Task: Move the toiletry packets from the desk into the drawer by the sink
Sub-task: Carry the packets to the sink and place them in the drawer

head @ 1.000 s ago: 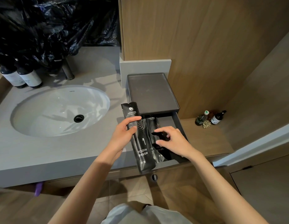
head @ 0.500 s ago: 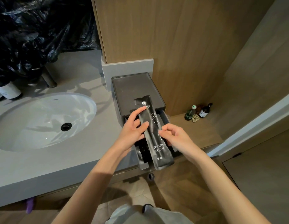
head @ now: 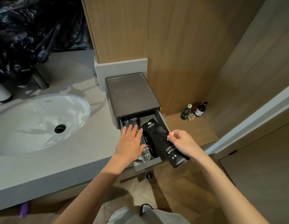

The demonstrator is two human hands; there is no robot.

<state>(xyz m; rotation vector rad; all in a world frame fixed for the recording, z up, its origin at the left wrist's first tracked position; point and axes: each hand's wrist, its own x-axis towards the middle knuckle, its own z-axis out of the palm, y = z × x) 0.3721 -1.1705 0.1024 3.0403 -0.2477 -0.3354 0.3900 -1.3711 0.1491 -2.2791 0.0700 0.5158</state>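
A dark grey drawer box sits on the counter right of the sink, its drawer pulled out toward me. Several black toothbrush packets lie lengthwise inside. My left hand rests flat with straight fingers on the left packets. My right hand pinches the right edge of one black toothbrush packet, which lies tilted over the drawer's right side, its lower end sticking out past the front edge.
A white sink basin fills the grey counter at left, with a tap and black plastic bags behind. Small bottles stand on a lower wooden ledge at right, against wood panels.
The packet held above the drawer has come down onto its right side. My left hand let go of it and now lies flat on the left packets. The view shifted left.
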